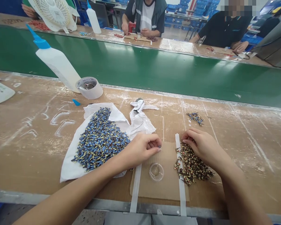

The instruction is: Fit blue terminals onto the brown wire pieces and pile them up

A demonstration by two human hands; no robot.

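Observation:
My left hand (144, 147) is above the taped cardboard piece (164, 190), with thumb and fingertips pinched on a tiny blue piece (159, 146). Left of it, a heap of small blue-and-yellow pieces (100, 140) lies on a white sheet (67, 168). My right hand (202, 145) is at the top of a pile of small dark pieces with cream and red bits (194, 168). Its fingers are closed together; whatever they may hold is too small to make out. Between and below the hands sits a small clear round dish (156, 172).
Beyond my right hand lies a small blue-and-yellow cluster (195, 118). A tape roll (90, 88), a white bottle with blue nozzle (58, 65) and crumpled paper (140, 120) stand farther back. Across the green belt (140, 68), people work beside a fan (53, 12).

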